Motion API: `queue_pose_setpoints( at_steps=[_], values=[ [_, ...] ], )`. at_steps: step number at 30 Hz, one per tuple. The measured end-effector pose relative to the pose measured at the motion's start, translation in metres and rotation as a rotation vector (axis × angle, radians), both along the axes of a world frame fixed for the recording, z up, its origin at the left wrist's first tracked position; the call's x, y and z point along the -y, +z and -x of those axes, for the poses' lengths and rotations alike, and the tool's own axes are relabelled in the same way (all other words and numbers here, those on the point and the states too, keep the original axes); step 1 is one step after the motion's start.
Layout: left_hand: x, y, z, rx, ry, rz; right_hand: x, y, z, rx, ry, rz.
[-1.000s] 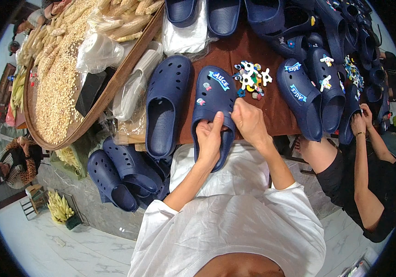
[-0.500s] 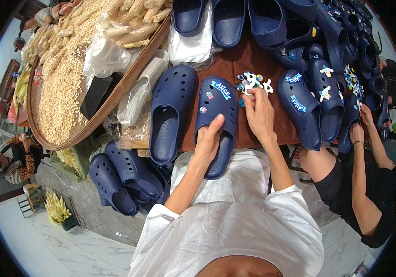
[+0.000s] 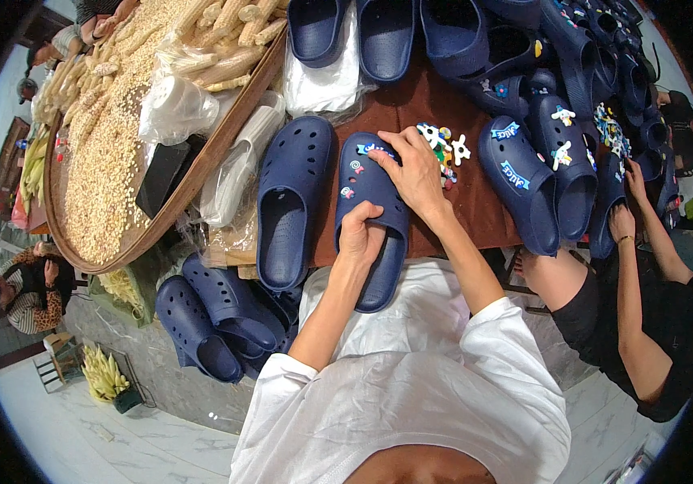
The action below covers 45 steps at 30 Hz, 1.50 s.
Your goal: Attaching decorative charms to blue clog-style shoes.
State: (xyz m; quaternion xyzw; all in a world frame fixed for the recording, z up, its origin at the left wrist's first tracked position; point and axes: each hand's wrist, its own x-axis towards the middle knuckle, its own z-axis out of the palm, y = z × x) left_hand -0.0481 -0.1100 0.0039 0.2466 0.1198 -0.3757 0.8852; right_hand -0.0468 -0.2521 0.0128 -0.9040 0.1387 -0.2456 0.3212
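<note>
At table's near edge: both hands on 1 navy clog [image 3: 370, 187]

Around it, on brown cloth [image 3: 479, 214]: a 2nd, plain clog [image 3: 302, 161] just beside on L; pile of loose charms [image 3: 443, 147], white, yellow, green & blue, just past R hand [image 3: 419, 173]; decorated pair [image 3: 536, 208] farther R. More navy clogs [image 3: 385, 40] line the far side, some by white plastic packs [image 3: 322, 87]. Far L: big wooden-rimmed tray [image 3: 201, 164] w/ corn kernels [image 3: 100, 206], bare cobs [image 3: 217, 50] & a flat black item [image 3: 165, 179]; clear-wrapped white item [image 3: 237, 173] b/w tray & plain clog. Lower L, below table: heap of clogs [image 3: 193, 310]. At R, co-worker's hands [image 3: 623, 222] are on another clog, thick w/ charms. In the way: R hand hides part of banner charm [image 3: 366, 149]; L hand [image 3: 360, 232] covers part of foot opening.

Looks: navy, smooth, rounded toe, vent holes; blue-&-white banner near toe, 2 candy-shaped charms [image 3: 356, 167] down L side. Some holes by R edge unfilled.

Position: toe half over cloth, heel jutting past edge above person's white-clad lap [image 3: 431, 298]. Toe points away from person, heel toward; long axis runs nearly straight fore-aft, opening up.

L hand: closed on upper's rear rim, thumb on top, other fingers mostly hidden. R hand: part-open, fingers bent, tips at banner; can't tell if pinching anything.
</note>
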Motion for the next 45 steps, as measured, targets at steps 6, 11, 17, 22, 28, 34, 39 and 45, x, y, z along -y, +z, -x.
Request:
queue_pose_setpoints(
  at_steps=[6, 11, 17, 22, 28, 34, 39, 45],
  values=[
    [-0.001, -0.007, 0.001, 0.022, -0.028, 0.014, 0.004, 0.004, 0.000, 0.081, 0.085, 0.149],
    [0.002, 0.000, 0.002, -0.004, -0.008, 0.029, 0.003, 0.003, 0.002, 0.122, 0.200, 0.207],
    [0.002, 0.000, 0.001, 0.018, -0.003, 0.001, 0.001, 0.005, -0.004, 0.104, 0.218, 0.059],
    [0.003, 0.000, 0.000, 0.005, 0.025, -0.020, 0.001, 0.001, -0.012, 0.039, 0.211, 0.036],
    [0.004, -0.002, 0.001, 0.011, 0.019, -0.028, 0.002, 0.004, -0.008, 0.078, 0.242, 0.105],
    [0.003, 0.000, -0.001, -0.002, 0.024, -0.010, -0.006, 0.011, 0.006, 0.170, 0.269, 0.069],
    [-0.001, -0.014, 0.002, -0.020, 0.022, -0.053, 0.008, 0.002, 0.024, 0.104, -0.058, -0.277],
    [0.000, 0.021, 0.006, -0.117, 0.119, 0.129, 0.021, -0.001, 0.048, 0.031, -0.162, 0.167]
  ],
)
